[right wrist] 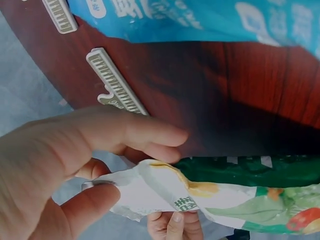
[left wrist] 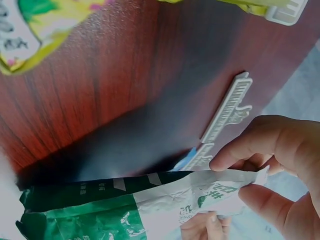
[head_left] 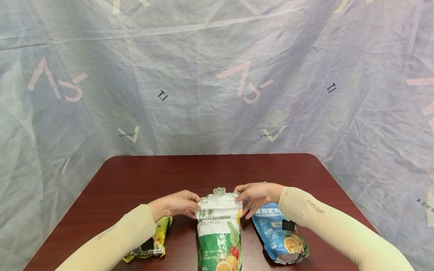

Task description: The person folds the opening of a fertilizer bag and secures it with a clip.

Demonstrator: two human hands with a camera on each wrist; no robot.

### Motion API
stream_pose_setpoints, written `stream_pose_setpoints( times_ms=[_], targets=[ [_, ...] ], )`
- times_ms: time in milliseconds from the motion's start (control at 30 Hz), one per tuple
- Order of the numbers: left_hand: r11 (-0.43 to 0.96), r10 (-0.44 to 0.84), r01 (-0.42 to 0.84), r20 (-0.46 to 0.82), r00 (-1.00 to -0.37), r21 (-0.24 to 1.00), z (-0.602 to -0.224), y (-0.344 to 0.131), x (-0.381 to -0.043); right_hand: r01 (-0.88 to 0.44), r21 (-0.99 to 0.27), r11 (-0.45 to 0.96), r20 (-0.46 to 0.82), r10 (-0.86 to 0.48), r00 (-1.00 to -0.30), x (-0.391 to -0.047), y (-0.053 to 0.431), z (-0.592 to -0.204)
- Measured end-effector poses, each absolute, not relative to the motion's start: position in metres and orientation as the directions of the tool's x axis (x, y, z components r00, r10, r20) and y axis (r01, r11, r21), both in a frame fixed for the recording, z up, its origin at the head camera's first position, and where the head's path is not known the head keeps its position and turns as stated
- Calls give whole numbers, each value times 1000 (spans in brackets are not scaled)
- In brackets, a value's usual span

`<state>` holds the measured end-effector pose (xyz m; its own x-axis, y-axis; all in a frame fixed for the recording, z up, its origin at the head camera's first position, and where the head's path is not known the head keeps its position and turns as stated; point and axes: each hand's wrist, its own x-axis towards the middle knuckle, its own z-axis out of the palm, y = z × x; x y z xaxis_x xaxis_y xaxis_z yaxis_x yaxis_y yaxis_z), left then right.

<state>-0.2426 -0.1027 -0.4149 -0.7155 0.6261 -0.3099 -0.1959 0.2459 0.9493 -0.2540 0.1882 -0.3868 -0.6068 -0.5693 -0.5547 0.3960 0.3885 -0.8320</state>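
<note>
A white and green urea fertilizer bag (head_left: 220, 226) is held up by its top in the middle of the head view, printed front facing me. My left hand (head_left: 179, 204) pinches its top left corner, thumb in front. At the top right corner my right hand (head_left: 257, 196) pinches the bag between thumb and fingers. The left wrist view shows the thumb (left wrist: 265, 202) pressed on the white top part. Behind the bag, a pale sealing clip (right wrist: 117, 82) with a piano-key pattern lies on the table, its decorated end showing above the bag in the head view.
A blue compound fertilizer bag (head_left: 271, 233) lies on the right, partly under my right forearm, with a similar clip (right wrist: 61, 15) at its top. On the left, a yellow bag (head_left: 161, 237) lies partly behind my left sleeve. A grey printed cloth (head_left: 203, 94) hangs behind the dark red table (head_left: 152, 173).
</note>
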Motion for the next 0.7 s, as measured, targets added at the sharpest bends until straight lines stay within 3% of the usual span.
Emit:
stream_pose_setpoints(
  times_ms=[433,700],
  targets=[
    [198,675,-151,-246,-696,969,-398,-106,-247,338,-865,370,-501,-639,-583,-258,192,-372],
    [212,673,-113,-230,-703,971,-390,-106,-251,332,-876,351,-482,-605,-633,-258,194,-362]
  ],
)
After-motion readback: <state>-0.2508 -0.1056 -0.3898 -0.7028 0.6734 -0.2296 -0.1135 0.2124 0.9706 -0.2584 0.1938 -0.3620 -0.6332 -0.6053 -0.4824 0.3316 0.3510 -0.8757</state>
